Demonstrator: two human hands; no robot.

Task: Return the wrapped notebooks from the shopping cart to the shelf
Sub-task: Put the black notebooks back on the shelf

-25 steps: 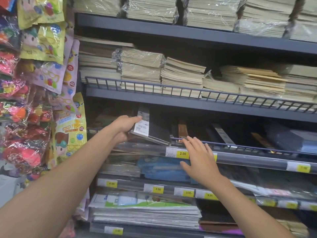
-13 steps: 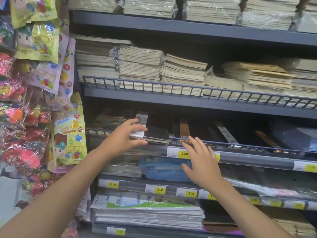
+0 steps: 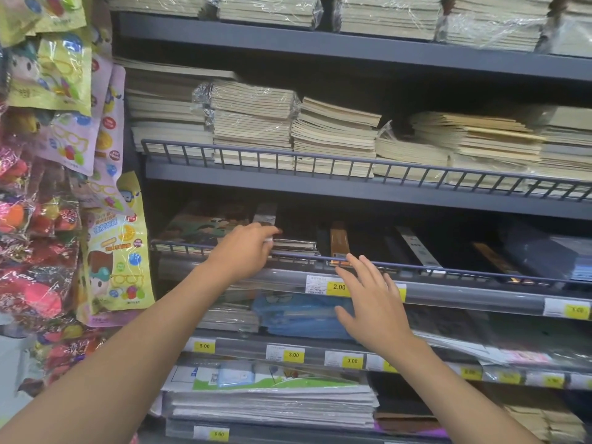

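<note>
A dark wrapped notebook [image 3: 294, 243] with a white label lies flat on a small stack on the middle shelf, just behind the wire rail [image 3: 416, 269]. My left hand [image 3: 246, 248] reaches over the rail, and its nearly straight fingers rest on the notebook's left end, covering most of the label. My right hand [image 3: 371, 302] hovers open with fingers spread in front of the shelf edge, below and to the right of the notebook, holding nothing. The shopping cart is out of view.
Bags of toys [image 3: 64, 187] hang close on the left. Beige notebook stacks [image 3: 333, 133] fill the shelf above. Yellow price tags [image 3: 339, 286] line the shelf edges. Blue packs [image 3: 298, 315] and paper stacks [image 3: 272, 402] lie on the lower shelves.
My left hand lowered the tilted notebook flat onto the stack, loosened its grip, then laid its fingers over the left end. My right hand stayed near the shelf edge.
</note>
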